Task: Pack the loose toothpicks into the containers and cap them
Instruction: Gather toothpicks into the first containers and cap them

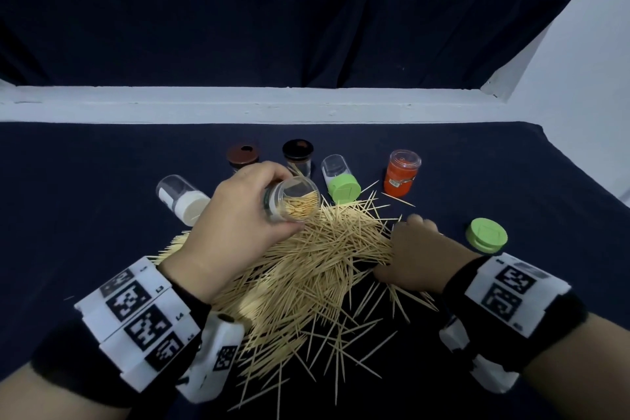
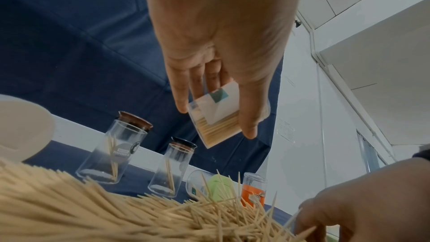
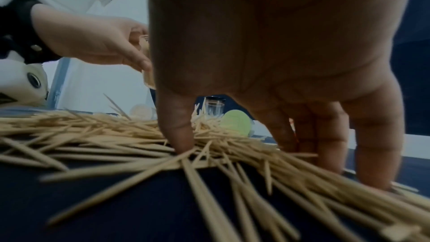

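A big heap of loose toothpicks [image 1: 306, 269] lies on the dark cloth. Above its far edge my left hand [image 1: 235, 215] grips a clear uncapped container [image 1: 294, 201], tilted on its side and partly filled with toothpicks; the left wrist view shows its label [image 2: 216, 115]. My right hand [image 1: 416, 245] is planted on the heap's right edge. Its thumb [image 3: 179, 133] and fairly straight fingers [image 3: 367, 150] press down either side of a bunch of toothpicks [image 3: 244, 155]. A loose green cap [image 1: 486, 236] sits just right of that hand.
Behind the heap stand a brown-lidded jar [image 1: 242, 156], a black-lidded jar [image 1: 297, 153] and an orange container [image 1: 401, 174]. A green-capped container [image 1: 341, 181] and a white-capped one [image 1: 182, 199] lie on their sides. A white ledge [image 1: 272, 106] borders the cloth at the back.
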